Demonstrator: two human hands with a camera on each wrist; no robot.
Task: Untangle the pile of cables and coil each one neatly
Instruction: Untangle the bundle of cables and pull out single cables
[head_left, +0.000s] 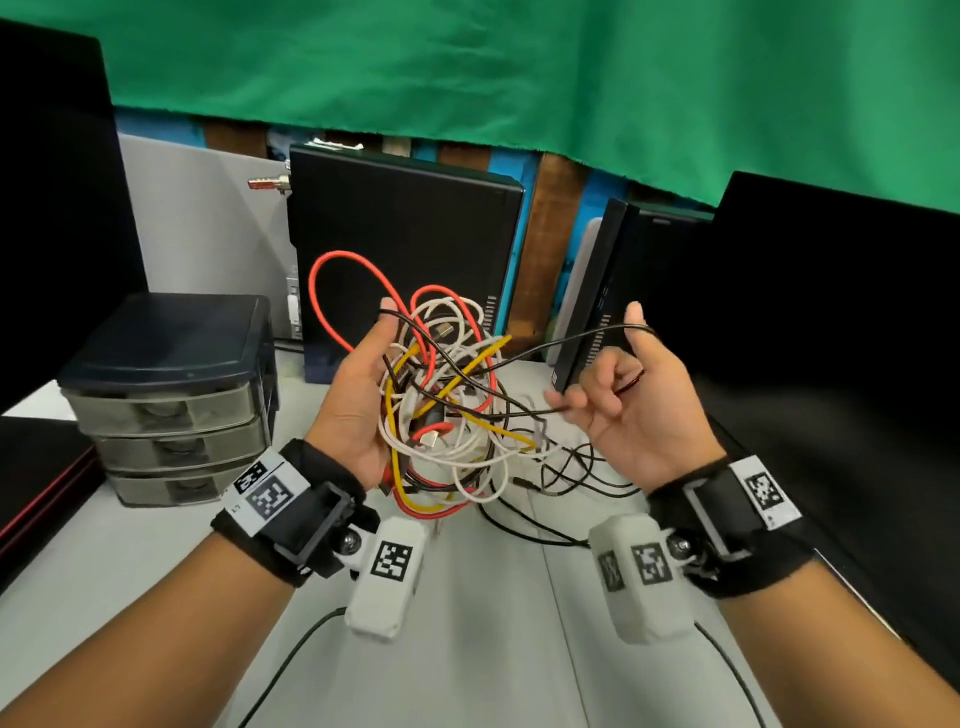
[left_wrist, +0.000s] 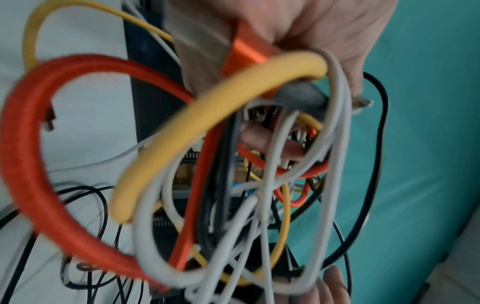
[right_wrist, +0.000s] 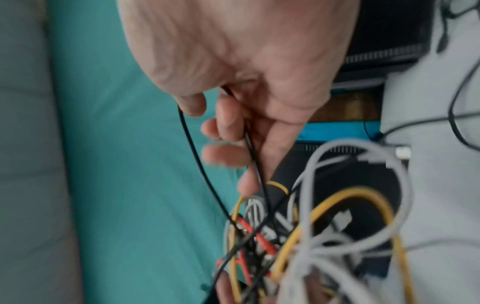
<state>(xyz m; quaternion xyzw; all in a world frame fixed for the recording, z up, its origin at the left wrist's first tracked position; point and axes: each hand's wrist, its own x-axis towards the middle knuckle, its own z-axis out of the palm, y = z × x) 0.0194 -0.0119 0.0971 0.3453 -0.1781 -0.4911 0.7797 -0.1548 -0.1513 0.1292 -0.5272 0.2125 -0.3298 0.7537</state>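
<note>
Holding the tangle (head_left: 447, 410) up off the surface (head_left: 493, 597) in my left hand (head_left: 358, 395), fingers curled round the bundle, thumb up. My right hand (head_left: 631, 410) sits just to its right, fingers curled on the thin black cable (head_left: 566, 340); that cable runs roughly level, hand to hand, hooked over both thumbs. More black slack lies on the surface below. Judgement: pull goes rightward along that axis, right hand is the working one.

Left wrist: red cable (left_wrist: 26, 164) and yellow cable (left_wrist: 197, 119) are thick, braided, hold stiff loops. White cable (left_wrist: 335, 144) is smooth, thinner, limp, many turns. Orange plug housing (left_wrist: 244, 55) sits against the palm.

Right wrist: black cable (right_wrist: 197, 160) is smooth and thin, passes through my curled fingers (right_wrist: 226, 123) and drops straight into the knot. Blurred; can't tell which loops it threads.
</note>
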